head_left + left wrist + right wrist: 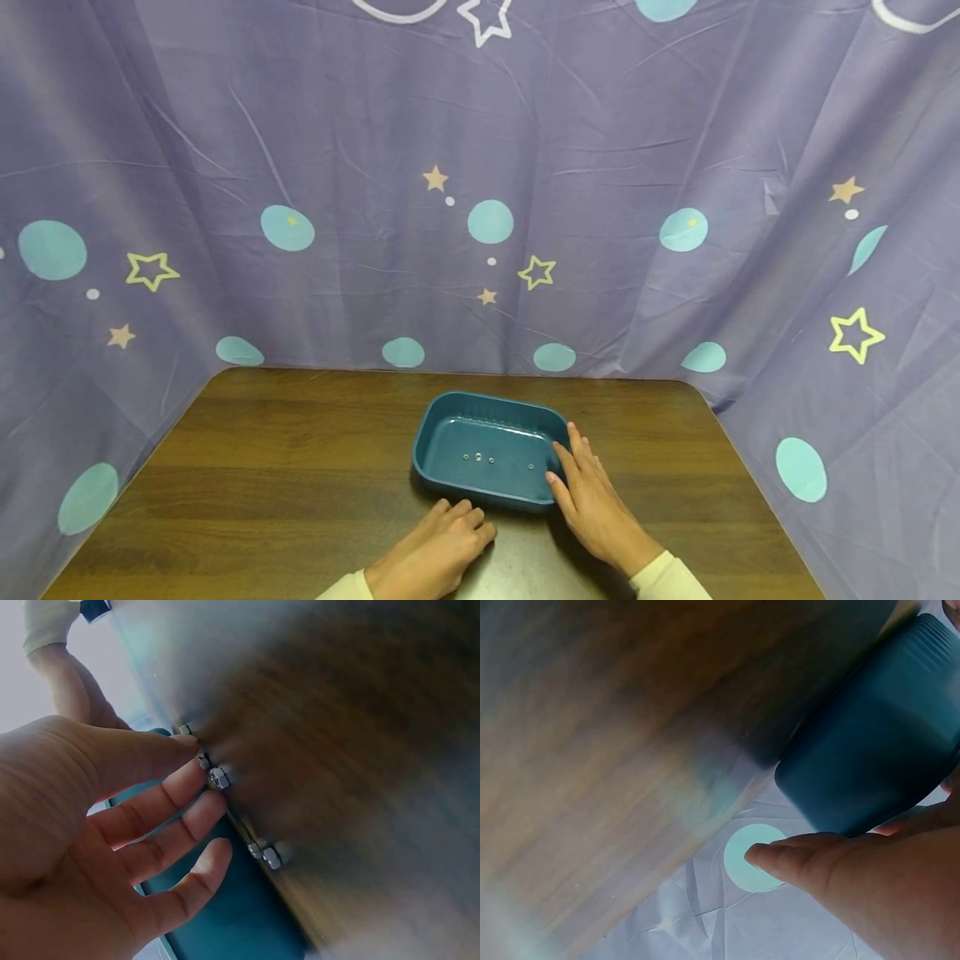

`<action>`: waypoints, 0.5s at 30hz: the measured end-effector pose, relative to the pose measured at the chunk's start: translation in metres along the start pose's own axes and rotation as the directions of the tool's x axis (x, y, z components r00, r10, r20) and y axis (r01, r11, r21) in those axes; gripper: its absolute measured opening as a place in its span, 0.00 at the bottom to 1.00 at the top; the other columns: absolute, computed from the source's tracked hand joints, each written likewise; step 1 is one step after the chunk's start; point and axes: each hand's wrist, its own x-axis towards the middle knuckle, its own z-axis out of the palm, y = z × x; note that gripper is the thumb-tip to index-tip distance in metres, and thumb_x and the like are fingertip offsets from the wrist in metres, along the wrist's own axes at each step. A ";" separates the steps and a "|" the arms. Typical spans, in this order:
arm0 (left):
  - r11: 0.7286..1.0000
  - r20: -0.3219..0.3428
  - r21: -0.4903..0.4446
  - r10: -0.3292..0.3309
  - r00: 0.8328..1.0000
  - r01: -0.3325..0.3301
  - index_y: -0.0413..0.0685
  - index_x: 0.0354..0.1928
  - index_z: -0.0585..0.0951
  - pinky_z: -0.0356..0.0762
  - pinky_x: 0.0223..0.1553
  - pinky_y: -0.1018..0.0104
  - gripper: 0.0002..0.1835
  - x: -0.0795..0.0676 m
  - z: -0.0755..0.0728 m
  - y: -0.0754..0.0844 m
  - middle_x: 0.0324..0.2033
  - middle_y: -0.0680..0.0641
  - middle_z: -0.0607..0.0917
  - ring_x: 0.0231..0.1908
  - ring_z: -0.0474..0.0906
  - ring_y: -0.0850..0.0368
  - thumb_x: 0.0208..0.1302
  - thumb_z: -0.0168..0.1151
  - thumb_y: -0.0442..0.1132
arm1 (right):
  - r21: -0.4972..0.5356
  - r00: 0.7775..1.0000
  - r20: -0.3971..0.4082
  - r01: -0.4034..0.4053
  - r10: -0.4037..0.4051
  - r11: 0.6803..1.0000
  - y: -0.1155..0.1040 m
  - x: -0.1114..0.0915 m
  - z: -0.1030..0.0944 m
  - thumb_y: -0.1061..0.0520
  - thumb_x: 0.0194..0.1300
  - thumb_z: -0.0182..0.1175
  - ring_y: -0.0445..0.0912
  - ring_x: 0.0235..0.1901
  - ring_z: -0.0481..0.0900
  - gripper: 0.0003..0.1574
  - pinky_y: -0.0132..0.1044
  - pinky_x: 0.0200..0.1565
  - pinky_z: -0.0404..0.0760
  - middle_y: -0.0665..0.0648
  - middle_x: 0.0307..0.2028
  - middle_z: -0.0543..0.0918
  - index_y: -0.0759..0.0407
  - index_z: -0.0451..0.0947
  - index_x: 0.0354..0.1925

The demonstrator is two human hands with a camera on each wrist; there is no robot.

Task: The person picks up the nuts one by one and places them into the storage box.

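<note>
A teal rectangular tray (487, 501) stands on the table with several small metal nuts (478, 457) scattered on its floor. Just before its near side is my left hand (442, 542), fingers bent. In the left wrist view, that thumb and index finger pinch a small hex nut (203, 760) at their tips. A larger nut (219, 778) is close by the fingertips, and another hex nut (271, 859) lies farther along the tray's edge. My right hand (600, 508) rests at the tray's right end, its fingers fairly straight along and over the rim.
The brown wooden table (285, 458) has its far edge against a purple curtain (360, 250) printed with stars and blue dots. The curtain also hangs along both sides.
</note>
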 end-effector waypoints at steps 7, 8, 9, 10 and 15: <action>1.000 0.001 0.021 -0.006 1.000 0.006 0.58 0.38 0.83 0.61 0.28 0.68 0.12 -0.001 0.001 0.001 0.28 0.58 0.78 0.31 0.67 0.62 0.51 0.72 0.37 | 0.002 1.000 0.009 -0.004 0.004 1.000 0.000 0.000 0.000 0.43 0.80 0.46 0.64 0.76 0.48 0.36 0.63 0.70 0.57 0.63 0.79 0.43 0.65 0.62 0.73; 1.000 0.007 0.022 -0.010 1.000 0.009 0.58 0.38 0.84 0.60 0.28 0.68 0.11 -0.002 0.000 0.001 0.28 0.58 0.78 0.30 0.67 0.63 0.52 0.72 0.38 | 0.005 1.000 0.006 -0.003 0.003 1.000 0.000 0.000 0.000 0.43 0.80 0.46 0.64 0.76 0.48 0.36 0.63 0.69 0.57 0.63 0.79 0.44 0.64 0.63 0.73; 1.000 0.017 0.025 -0.014 1.000 0.014 0.58 0.38 0.84 0.60 0.28 0.68 0.11 -0.002 0.000 0.001 0.27 0.58 0.77 0.30 0.66 0.62 0.52 0.72 0.39 | 0.008 1.000 0.005 -0.002 0.002 1.000 0.000 0.000 0.000 0.42 0.80 0.46 0.64 0.76 0.48 0.37 0.64 0.69 0.58 0.64 0.79 0.45 0.64 0.63 0.73; 1.000 0.030 0.019 -0.020 0.999 0.019 0.58 0.39 0.84 0.61 0.29 0.67 0.11 -0.003 -0.001 0.001 0.27 0.57 0.76 0.30 0.66 0.63 0.53 0.72 0.40 | 0.008 1.000 0.005 -0.002 0.002 1.000 0.000 0.000 0.001 0.41 0.80 0.45 0.64 0.76 0.48 0.37 0.64 0.69 0.58 0.64 0.79 0.45 0.64 0.63 0.73; 0.999 0.084 -0.011 -0.036 0.996 0.037 0.57 0.39 0.83 0.67 0.31 0.64 0.10 -0.004 -0.004 0.002 0.28 0.58 0.76 0.30 0.66 0.63 0.55 0.72 0.44 | 0.002 1.000 -0.002 -0.005 0.005 1.000 0.000 0.000 0.001 0.43 0.79 0.47 0.65 0.76 0.48 0.36 0.63 0.70 0.57 0.63 0.79 0.43 0.65 0.63 0.73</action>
